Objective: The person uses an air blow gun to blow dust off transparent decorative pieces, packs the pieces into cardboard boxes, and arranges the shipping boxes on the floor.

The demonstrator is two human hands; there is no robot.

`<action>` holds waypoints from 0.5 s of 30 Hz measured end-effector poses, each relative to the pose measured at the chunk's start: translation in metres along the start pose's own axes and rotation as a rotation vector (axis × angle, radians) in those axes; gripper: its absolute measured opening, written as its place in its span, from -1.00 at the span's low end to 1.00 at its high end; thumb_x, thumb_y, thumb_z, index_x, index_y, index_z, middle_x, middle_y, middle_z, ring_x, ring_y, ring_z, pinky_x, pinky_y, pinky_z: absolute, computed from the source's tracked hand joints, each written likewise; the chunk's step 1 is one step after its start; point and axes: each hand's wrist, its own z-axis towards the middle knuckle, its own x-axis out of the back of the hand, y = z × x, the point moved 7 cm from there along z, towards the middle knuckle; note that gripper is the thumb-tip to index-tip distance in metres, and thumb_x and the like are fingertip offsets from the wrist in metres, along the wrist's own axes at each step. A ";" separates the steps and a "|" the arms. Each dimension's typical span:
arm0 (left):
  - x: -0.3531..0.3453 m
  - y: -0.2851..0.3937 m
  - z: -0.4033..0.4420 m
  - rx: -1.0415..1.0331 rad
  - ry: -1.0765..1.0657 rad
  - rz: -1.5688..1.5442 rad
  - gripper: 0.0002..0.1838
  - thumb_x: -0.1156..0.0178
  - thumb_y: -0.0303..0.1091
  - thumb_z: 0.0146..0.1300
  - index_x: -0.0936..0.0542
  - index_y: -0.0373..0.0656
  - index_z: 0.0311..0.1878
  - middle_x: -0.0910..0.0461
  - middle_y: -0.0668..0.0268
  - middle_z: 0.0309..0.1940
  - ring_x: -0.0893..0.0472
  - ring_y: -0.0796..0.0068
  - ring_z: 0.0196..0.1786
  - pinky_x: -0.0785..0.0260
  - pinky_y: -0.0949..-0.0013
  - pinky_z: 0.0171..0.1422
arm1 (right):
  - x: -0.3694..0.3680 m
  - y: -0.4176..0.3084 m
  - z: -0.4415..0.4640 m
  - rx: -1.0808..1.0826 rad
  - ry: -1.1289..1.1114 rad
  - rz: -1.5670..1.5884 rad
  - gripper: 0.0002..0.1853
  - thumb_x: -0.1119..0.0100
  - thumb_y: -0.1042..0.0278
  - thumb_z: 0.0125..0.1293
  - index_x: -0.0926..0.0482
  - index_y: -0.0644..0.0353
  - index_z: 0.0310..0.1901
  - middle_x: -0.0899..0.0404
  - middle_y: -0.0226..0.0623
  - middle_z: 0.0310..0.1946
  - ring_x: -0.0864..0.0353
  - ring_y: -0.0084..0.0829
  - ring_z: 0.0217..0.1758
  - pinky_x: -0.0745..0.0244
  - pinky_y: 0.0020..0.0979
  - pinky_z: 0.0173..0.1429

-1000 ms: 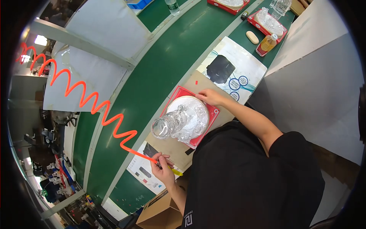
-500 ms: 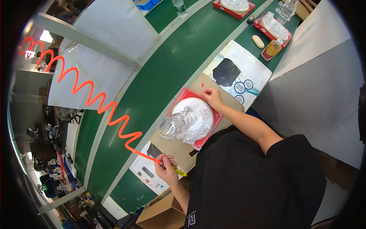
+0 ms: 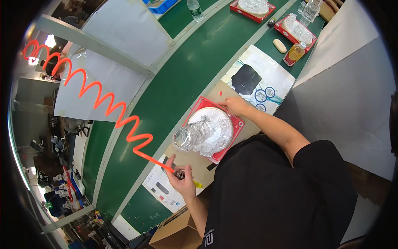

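Observation:
My left hand [image 3: 183,182] is loosely closed around an air blow gun with a dark body and yellow nozzle [image 3: 198,184]. Its orange coiled hose [image 3: 141,145] runs off to the upper left. In front of my body lies a red tray [image 3: 213,159] holding a pale round disc [image 3: 217,120] with clear, glass-like parts on it. A clear ribbed cylinder [image 3: 188,138] stands on the disc, its round mouth towards me. At the tray's far right corner my right hand [image 3: 236,106] has its fingers curled at the rim; the thumb is hard to see.
Printed cardboard [image 3: 269,74] lies under and beside the tray on the green table [image 3: 182,70]. Farther right are a drink bottle [image 3: 295,54], a cream oval object [image 3: 280,45] and more red trays [image 3: 286,31]. A cardboard box [image 3: 176,230] stands below the table's edge.
My left hand has turned and loosened, its fingers and thumb spreading around the air gun, while the nozzle now shows less. My right hand has shifted slightly at the tray's corner. The hose has swung.

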 end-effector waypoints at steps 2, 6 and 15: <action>-0.008 0.015 0.011 -0.076 -0.003 -0.009 -0.42 -0.30 -0.63 0.14 -0.37 -0.24 0.25 -0.61 0.14 -0.18 -0.40 0.73 -0.61 -0.22 0.68 -0.50 | 0.003 -0.001 -0.009 0.024 -0.010 -0.075 -0.62 0.03 0.29 0.37 -0.60 -0.20 0.16 -0.60 -0.18 -0.22 -0.65 -0.15 -0.13 -0.54 -0.16 -0.09; -0.038 0.075 0.035 -0.181 -0.036 -0.015 -0.28 -0.41 -0.66 0.00 -0.34 -0.29 0.27 -0.55 0.06 0.08 -0.54 0.69 -0.39 -0.39 0.65 -0.30 | 0.011 -0.004 -0.032 0.034 -0.008 -0.151 -0.58 0.07 0.29 0.39 -0.54 -0.25 0.23 -0.60 -0.16 -0.23 -0.67 -0.15 -0.20 -0.56 -0.14 -0.15; -0.053 0.076 0.051 -0.136 0.043 -0.063 -0.30 -0.49 -0.64 -0.06 -0.37 -0.31 0.17 -0.56 0.05 0.09 -0.58 0.35 0.10 -0.49 0.37 0.13 | 0.017 -0.010 -0.035 -0.018 -0.068 -0.235 -0.51 0.05 0.35 0.34 -0.46 -0.24 0.30 -0.65 -0.17 -0.28 -0.69 -0.18 -0.31 -0.57 -0.17 -0.23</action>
